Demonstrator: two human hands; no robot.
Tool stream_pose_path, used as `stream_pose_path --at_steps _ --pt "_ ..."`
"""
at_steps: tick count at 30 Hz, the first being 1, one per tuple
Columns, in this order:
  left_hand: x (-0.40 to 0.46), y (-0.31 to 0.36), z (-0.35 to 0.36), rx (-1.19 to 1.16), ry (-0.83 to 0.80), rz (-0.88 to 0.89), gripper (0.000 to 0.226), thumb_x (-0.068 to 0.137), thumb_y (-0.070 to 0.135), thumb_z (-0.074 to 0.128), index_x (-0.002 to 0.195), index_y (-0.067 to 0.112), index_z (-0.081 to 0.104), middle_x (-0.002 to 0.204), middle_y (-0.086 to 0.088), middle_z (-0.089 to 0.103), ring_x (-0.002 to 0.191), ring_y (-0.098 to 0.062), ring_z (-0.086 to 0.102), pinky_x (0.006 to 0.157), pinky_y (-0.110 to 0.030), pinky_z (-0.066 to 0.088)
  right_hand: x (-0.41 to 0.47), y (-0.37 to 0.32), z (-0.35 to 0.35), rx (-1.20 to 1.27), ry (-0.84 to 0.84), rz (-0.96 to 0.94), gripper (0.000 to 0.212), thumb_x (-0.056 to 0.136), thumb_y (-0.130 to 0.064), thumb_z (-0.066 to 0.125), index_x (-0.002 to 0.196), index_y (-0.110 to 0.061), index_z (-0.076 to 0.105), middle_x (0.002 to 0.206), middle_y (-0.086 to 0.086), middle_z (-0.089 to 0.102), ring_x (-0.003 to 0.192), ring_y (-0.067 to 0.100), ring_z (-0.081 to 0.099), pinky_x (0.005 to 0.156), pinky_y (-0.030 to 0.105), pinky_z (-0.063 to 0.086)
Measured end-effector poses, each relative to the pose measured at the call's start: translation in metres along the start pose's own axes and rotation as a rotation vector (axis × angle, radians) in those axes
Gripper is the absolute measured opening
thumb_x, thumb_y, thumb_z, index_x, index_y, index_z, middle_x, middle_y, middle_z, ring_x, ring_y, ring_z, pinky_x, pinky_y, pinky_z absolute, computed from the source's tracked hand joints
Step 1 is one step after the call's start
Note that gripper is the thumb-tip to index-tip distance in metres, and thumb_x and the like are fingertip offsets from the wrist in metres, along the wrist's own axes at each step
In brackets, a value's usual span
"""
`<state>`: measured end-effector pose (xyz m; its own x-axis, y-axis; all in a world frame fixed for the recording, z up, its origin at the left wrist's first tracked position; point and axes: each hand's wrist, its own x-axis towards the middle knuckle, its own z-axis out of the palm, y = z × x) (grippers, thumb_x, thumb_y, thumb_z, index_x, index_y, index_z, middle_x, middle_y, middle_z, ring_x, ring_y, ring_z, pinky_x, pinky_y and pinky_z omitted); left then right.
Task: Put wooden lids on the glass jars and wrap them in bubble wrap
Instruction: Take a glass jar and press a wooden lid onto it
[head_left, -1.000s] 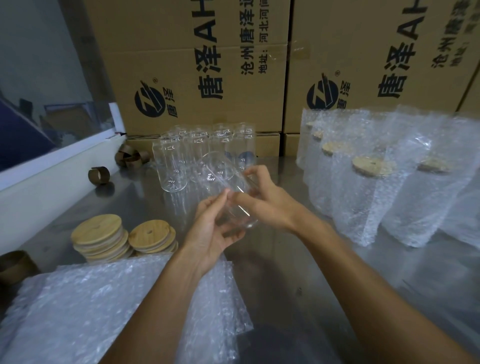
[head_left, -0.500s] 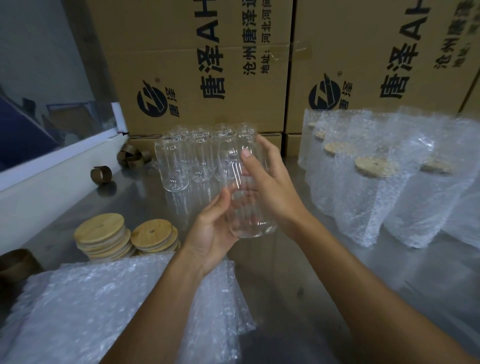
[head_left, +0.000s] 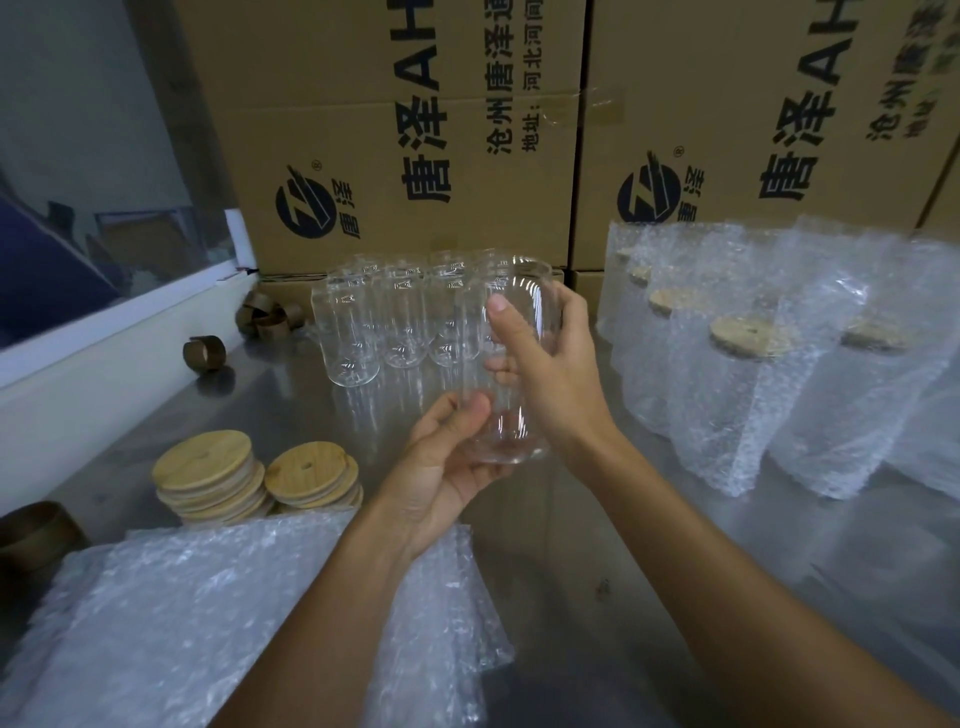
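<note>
Head view: glass jar (head_left: 511, 364) was held up over steel table (head_left: 597, 519), both hands on it.
Axis: upright, open mouth up, no lid yet.
R hand (head_left: 558, 379): fingers curled round jar's upper side.
L hand (head_left: 447, 457): cupped base, thumb on glass.
Next needs: wooden lids (head_left: 208, 467), stacked low-left of jar, L hand nearer.
Look: clear, empty, smooth, prob. slippery.
Bubble wrap (head_left: 208, 613): near edge, under L forearm.

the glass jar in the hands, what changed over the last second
The glass jar went from lying tilted to standing upright. The right hand shifted to grip its side, and the left hand now holds it near the base. The lid stacks, loose jars and wrapped jars stayed put.
</note>
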<state>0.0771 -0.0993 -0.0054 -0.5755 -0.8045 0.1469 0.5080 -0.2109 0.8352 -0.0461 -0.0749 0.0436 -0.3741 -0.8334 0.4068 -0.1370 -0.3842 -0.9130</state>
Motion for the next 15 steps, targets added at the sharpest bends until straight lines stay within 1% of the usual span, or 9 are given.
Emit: stream_pose_path --at_steps 2,3,5,6,8,10,12,13,15 --pt "-0.0016 0.0019 0.0003 0.017 -0.037 -0.054 0.081 0.045 0.052 0.097 0.107 0.009 0.067 0.105 -0.019 0.069 0.084 -0.035 0.071 0.070 -0.035 0.058 0.0009 -0.0057 -0.0036 0.128 -0.059 0.088 0.083 0.073 -0.064 0.073 0.142 -0.039 0.034 0.133 0.001 0.060 0.096 0.014 0.074 0.090 0.042 0.061" --pt "-0.0021 0.0026 0.0005 0.020 -0.069 -0.075 0.077 0.050 0.057 0.094 0.108 0.010 0.072 0.106 -0.018 0.070 0.087 -0.034 0.070 0.067 -0.032 0.058 0.0004 -0.0081 -0.0052 0.159 -0.072 0.120 0.086 0.071 -0.064 0.074 0.143 -0.038 0.035 0.139 -0.001 0.055 0.105 0.015 0.072 0.094 0.045 0.059" --pt "-0.0023 0.0038 0.0003 0.010 -0.116 -0.100 0.071 0.058 0.061 0.088 0.110 0.014 0.075 0.110 -0.018 0.071 0.090 -0.034 0.071 0.066 -0.031 0.058 0.0004 -0.0103 -0.0076 0.195 -0.092 0.206 0.095 0.063 -0.070 0.075 0.144 -0.035 0.040 0.146 -0.003 0.050 0.124 0.019 0.060 0.105 0.055 0.049" --pt "-0.0022 0.0040 0.0004 0.005 -0.128 -0.108 0.071 0.061 0.062 0.085 0.112 0.015 0.075 0.111 -0.019 0.070 0.090 -0.035 0.071 0.066 -0.032 0.059 0.0013 -0.0098 -0.0083 0.218 -0.097 0.251 0.099 0.059 -0.072 0.075 0.143 -0.033 0.042 0.146 -0.001 0.051 0.127 0.024 0.058 0.106 0.059 0.046" --pt "-0.0020 0.0037 0.0017 0.014 -0.130 -0.121 0.073 0.063 0.065 0.083 0.114 0.013 0.074 0.112 -0.021 0.069 0.090 -0.036 0.071 0.065 -0.034 0.059 0.0025 -0.0082 -0.0090 0.253 -0.073 0.300 0.095 0.059 -0.071 0.076 0.140 -0.032 0.045 0.142 0.002 0.055 0.123 0.027 0.062 0.104 0.060 0.047" --pt "-0.0014 0.0017 0.0028 0.050 -0.094 -0.130 0.079 0.057 0.066 0.086 0.109 0.008 0.073 0.108 -0.023 0.069 0.089 -0.036 0.070 0.065 -0.036 0.058 0.0013 -0.0065 -0.0089 0.241 -0.002 0.284 0.087 0.070 -0.068 0.076 0.142 -0.030 0.043 0.140 0.001 0.057 0.117 0.023 0.065 0.101 0.053 0.052" --pt "-0.0010 -0.0008 0.0028 0.077 -0.051 -0.113 0.085 0.046 0.057 0.095 0.106 0.004 0.065 0.102 -0.024 0.070 0.085 -0.036 0.071 0.063 -0.037 0.059 0.0009 -0.0030 -0.0083 0.190 0.073 0.206 0.083 0.079 -0.066 0.071 0.145 -0.028 0.039 0.127 -0.001 0.063 0.106 0.016 0.070 0.094 0.044 0.058" --pt "-0.0007 -0.0021 0.0027 0.089 -0.031 -0.094 0.092 0.041 0.053 0.098 0.108 0.003 0.058 0.099 -0.023 0.071 0.081 -0.035 0.071 0.062 -0.036 0.059 0.0006 -0.0023 -0.0078 0.170 0.097 0.172 0.082 0.080 -0.066 0.070 0.145 -0.027 0.038 0.120 -0.001 0.065 0.098 0.013 0.073 0.089 0.040 0.060" --pt "0.0004 -0.0033 0.0023 0.129 0.014 -0.050 0.103 0.035 0.050 0.100 0.112 0.001 0.053 0.098 -0.022 0.071 0.073 -0.031 0.070 0.057 -0.033 0.058 0.0015 -0.0024 -0.0072 0.160 0.111 0.146 0.082 0.075 -0.068 0.068 0.141 -0.028 0.040 0.115 0.000 0.066 0.087 0.009 0.074 0.083 0.036 0.062"
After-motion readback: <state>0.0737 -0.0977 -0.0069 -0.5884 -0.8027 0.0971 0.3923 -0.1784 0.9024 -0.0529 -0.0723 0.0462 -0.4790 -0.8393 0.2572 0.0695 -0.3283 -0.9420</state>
